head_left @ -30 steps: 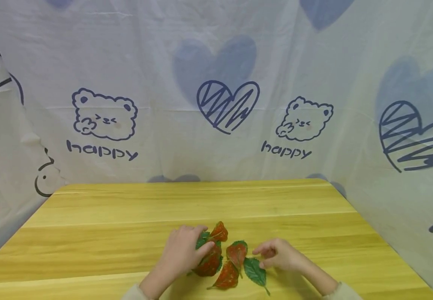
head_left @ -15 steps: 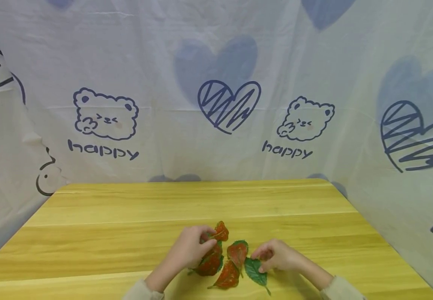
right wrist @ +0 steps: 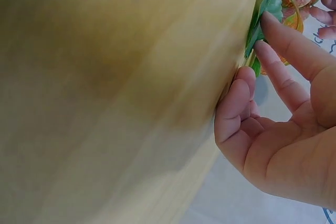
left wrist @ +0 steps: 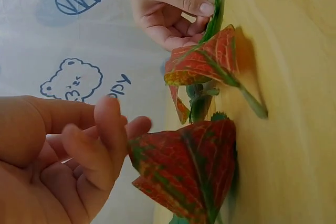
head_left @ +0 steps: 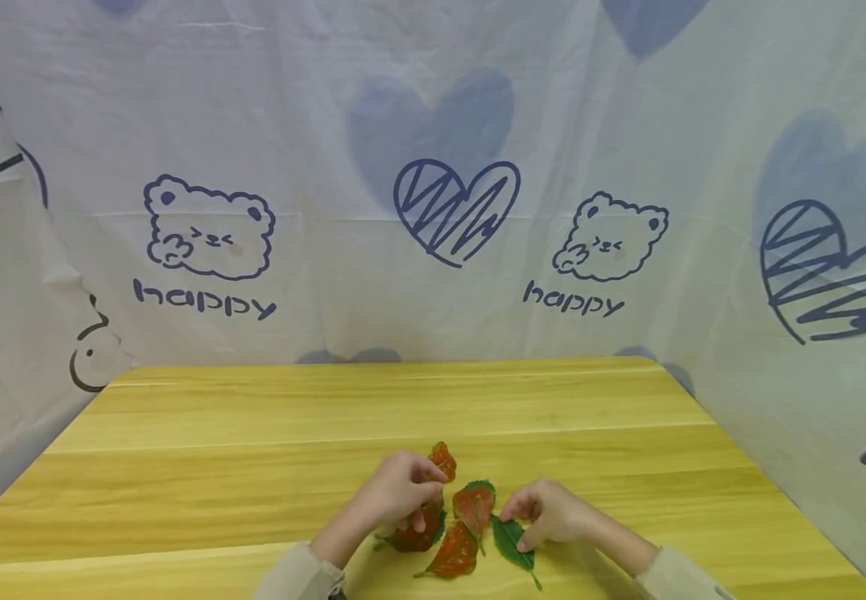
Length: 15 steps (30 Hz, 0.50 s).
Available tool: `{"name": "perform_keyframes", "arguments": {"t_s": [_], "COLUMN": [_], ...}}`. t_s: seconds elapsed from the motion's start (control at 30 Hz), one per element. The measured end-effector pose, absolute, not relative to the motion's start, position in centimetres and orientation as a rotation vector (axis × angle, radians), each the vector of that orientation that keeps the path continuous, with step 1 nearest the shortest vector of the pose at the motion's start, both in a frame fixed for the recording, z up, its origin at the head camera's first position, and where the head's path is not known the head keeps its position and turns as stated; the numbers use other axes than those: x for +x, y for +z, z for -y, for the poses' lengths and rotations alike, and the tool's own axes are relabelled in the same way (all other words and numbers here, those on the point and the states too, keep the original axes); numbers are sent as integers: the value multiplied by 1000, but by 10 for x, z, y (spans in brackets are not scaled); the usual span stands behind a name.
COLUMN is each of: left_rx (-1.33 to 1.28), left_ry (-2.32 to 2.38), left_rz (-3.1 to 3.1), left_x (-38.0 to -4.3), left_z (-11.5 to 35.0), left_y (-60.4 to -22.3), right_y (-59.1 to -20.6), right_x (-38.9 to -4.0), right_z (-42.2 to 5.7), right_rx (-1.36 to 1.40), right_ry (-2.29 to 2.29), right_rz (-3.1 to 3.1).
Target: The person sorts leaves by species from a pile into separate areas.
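My right hand (head_left: 553,512) pinches a green leaf (head_left: 509,543) between thumb and fingers at its upper edge. The leaf's stem points toward me, and in the left wrist view it stands tilted on edge. My left hand (head_left: 397,492) hovers over the left-hand leaves with loosely bent fingers and nothing held. Its fingertips come right at the edge of a red leaf with green veins (left wrist: 191,163). Between the hands lie two more red leaves, one red-and-green (head_left: 473,502) and one nearer me (head_left: 455,552). A small red leaf (head_left: 443,461) lies just beyond my left fingers.
The leaves lie on a yellow wood-grain table (head_left: 215,467), near its front. A pale cloth (head_left: 327,208) printed with hearts and bears hangs behind the table and along both sides.
My left hand has drifted right across the left-hand leaves, its fingers lifting off them. My right thumb and fingers have closed on the green leaf, which now tilts up.
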<state>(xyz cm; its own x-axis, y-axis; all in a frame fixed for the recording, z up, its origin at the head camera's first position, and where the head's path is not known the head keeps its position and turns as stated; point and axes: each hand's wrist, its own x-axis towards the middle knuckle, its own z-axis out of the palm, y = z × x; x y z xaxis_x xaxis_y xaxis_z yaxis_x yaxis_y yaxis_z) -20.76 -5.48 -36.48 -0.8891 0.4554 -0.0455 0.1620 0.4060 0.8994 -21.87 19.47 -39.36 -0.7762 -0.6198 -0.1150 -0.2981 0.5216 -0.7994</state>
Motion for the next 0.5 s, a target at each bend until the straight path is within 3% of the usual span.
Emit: {"name": "perform_keyframes", "arguments": {"t_s": [0.5], "left_rx": [433], "left_ry": [1455], "left_rz": [-2309], "left_x": [-214], "left_z": [42], "left_y": [-368], "right_y": [-394], "right_x": [-219], "right_z": [-193], "right_rx": [-754], "right_ry": [-1135], "right_rz": [-2393]}}
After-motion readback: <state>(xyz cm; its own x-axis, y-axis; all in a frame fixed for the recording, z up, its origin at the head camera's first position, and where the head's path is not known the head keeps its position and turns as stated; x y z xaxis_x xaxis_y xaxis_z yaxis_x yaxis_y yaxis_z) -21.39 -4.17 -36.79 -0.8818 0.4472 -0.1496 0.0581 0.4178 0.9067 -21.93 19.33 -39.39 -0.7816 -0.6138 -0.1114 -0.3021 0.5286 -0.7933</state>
